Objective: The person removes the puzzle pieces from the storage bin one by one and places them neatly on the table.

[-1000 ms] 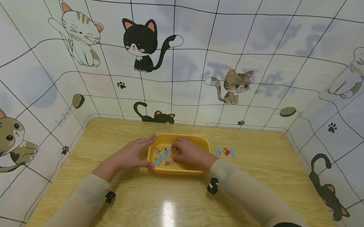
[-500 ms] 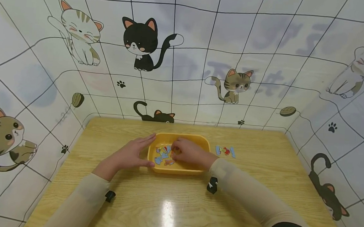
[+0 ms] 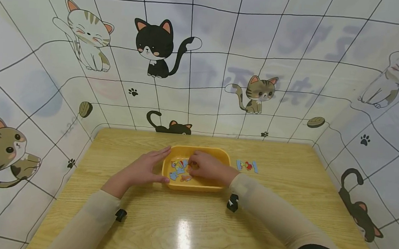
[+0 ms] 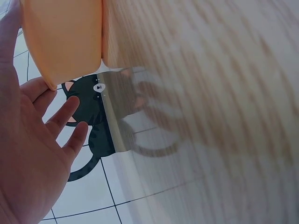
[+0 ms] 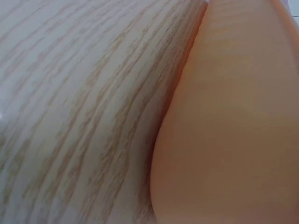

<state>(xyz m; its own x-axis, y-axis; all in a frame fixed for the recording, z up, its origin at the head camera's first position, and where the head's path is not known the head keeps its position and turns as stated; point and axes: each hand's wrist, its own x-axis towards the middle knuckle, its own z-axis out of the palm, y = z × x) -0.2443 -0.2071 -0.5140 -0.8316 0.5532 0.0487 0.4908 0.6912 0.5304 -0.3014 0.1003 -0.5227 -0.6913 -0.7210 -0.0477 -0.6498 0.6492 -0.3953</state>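
A yellow plastic tray stands on the table, with several small printed puzzle pieces in its left half. My left hand lies against the tray's left end, thumb at the near corner and a finger at the far one. The left wrist view shows a fingertip at the tray's rim and the other fingers loosely spread. Reaching inside the tray, my right hand has its fingers curled down and pinches an orange puzzle piece, mostly hidden by the fingers. Only the tray's outer wall and tabletop show in the right wrist view.
To the right of the tray, a short strip of puzzle pieces in blue and red lies on the wooden table. A cloth printed with cats and grid lines rises at the table's back and sides.
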